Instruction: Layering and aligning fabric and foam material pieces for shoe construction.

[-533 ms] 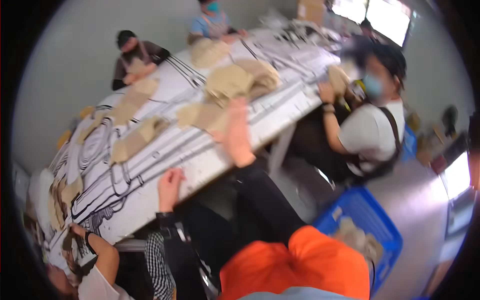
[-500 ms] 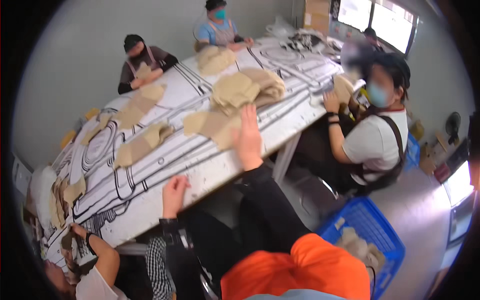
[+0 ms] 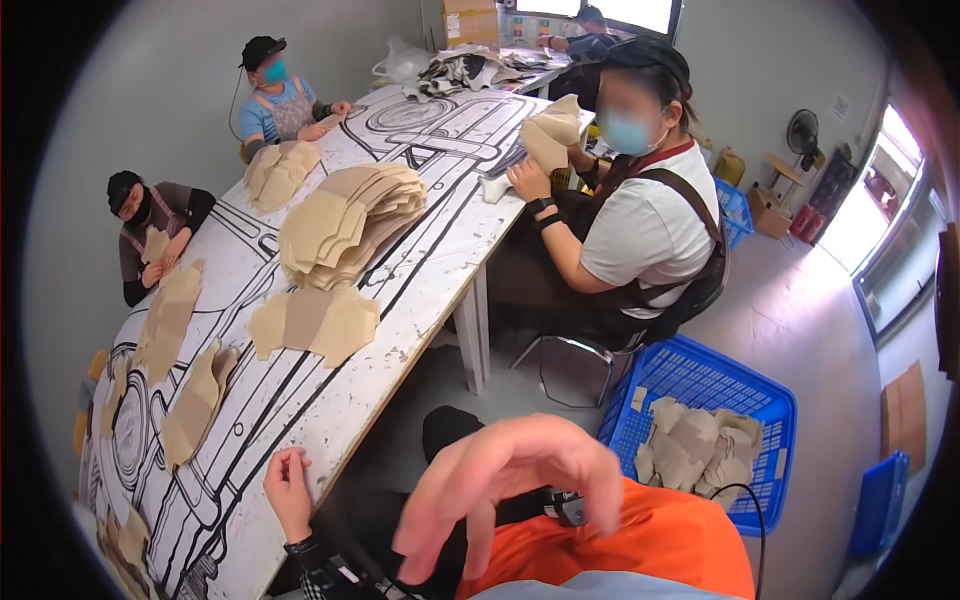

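Note:
My right hand (image 3: 510, 480) is raised over the orange cloth (image 3: 620, 540) on my lap, fingers bent and spread, holding nothing. Beside the table's near edge is my left hand (image 3: 290, 492), its fingers loosely curled with nothing seen in them. The closest work to it is a tan and brown fabric piece (image 3: 315, 322) lying flat on the white table (image 3: 400, 340) with black line drawings. Behind that piece stands a thick stack of similar fabric pieces (image 3: 345, 225). Another folded tan piece (image 3: 198, 405) lies farther left.
A blue plastic basket (image 3: 700, 365) with beige fabric pieces stands on the floor at my right. A co-worker (image 3: 640, 220) sits at the table's right side holding tan pieces. Two other people (image 3: 160, 230) work along the far side. A dark cable (image 3: 755, 520) crosses the basket's front.
My right hand has left the fabric piece on the table and come back above my lap. The view has turned to the right. My left hand stays curled by the table edge.

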The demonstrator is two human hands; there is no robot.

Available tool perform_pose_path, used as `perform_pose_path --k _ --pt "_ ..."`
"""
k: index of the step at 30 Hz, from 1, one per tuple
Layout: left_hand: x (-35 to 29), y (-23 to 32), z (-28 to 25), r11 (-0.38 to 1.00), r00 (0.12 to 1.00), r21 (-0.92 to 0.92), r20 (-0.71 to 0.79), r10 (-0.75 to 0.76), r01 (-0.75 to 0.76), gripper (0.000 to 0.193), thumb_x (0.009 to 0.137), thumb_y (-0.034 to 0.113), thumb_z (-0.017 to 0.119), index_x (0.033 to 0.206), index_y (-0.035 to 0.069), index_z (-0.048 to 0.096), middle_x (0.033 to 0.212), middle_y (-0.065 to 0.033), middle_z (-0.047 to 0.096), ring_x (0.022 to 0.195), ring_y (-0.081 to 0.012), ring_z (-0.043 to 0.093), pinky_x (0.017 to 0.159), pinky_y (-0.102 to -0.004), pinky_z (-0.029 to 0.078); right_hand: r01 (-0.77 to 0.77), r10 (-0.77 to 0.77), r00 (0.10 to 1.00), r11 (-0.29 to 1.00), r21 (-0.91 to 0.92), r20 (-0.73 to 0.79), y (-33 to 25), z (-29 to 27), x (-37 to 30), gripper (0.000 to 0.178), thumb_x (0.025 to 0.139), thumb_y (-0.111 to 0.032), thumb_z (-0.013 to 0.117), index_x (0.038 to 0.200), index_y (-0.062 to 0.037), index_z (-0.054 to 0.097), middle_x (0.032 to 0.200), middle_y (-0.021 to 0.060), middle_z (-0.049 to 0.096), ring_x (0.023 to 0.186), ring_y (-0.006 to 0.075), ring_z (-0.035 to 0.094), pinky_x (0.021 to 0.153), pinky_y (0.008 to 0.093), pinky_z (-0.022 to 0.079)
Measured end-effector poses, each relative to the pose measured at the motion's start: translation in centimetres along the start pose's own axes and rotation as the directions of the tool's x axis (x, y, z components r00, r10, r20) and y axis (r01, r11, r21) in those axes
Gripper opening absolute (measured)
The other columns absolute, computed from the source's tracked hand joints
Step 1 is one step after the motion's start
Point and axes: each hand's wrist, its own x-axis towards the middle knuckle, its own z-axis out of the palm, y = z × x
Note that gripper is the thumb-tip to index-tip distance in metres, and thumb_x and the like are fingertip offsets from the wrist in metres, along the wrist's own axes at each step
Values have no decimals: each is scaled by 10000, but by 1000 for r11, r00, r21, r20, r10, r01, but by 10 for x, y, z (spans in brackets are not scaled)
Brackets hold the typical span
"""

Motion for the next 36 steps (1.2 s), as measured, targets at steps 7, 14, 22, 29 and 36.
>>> perform_pose_path --k 7,14,22,29,36 --pt "0 -26 -9 998 998 -53 -44 -45 42 175 1048 159 602 1033 14 698 829 -5 675 757 -66 571 680 -221 419 -120 150 989 843 525 -15 61 -4 14 733 915 -421 707 1440 30 462 1423 254 510 1222 329 552 993 405 487" --pt "-1 -20 -10 1000 999 14 -41 -22 23 186 1060 144 582 1090 -23 659 978 -46 662 831 -103 601 758 -232 471 366 -706 505 696 618 497 27 -69 -51 315 1011 -75 628 1321 -102 678 1120 241 730 598 164 639 516 271 493" --pt "-3 -11 -5 1000 1000 12 -18 -23 23 230 1059 188 588 1044 -29 665 922 -43 667 796 -109 605 726 -256 485 351 -354 935 934 61 31 -6 -84 -124 730 967 139 380 1612 -203 378 1507 408 419 406 38 535 399 183 374" --pt "4 -1 0 999 999 29 -31 -43 44 175 1032 150 630 1042 -12 696 881 -39 704 811 -96 655 732 -244 496 -140 195 895 976 164 -401 69 -125 -53 782 951 174 402 1630 -207 331 1589 323 373 388 10 442 422 202 347" --pt "-4 -10 0 999 999 6 -28 -41 41 180 1031 144 631 1053 -24 690 900 -43 704 801 -102 649 738 -254 503 237 -358 893 890 390 274 72 -117 -63 586 980 80 477 1467 -223 600 1260 347 659 439 63 585 402 204 380"
